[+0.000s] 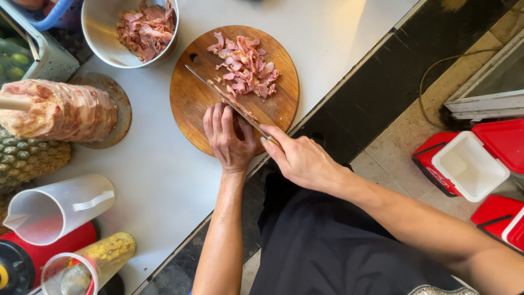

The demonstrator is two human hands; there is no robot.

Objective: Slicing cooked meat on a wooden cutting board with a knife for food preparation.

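Under both your hands lies the round wooden board (188,104) on the white counter (164,180). Beyond your fingers, a pile of chopped meat (245,65) sits on the board's far side. Your right hand (300,158) is closed around the handle of the knife (218,90), blade slanting away. Your left hand (229,136) lies flat, fingers together, just beside the blade.
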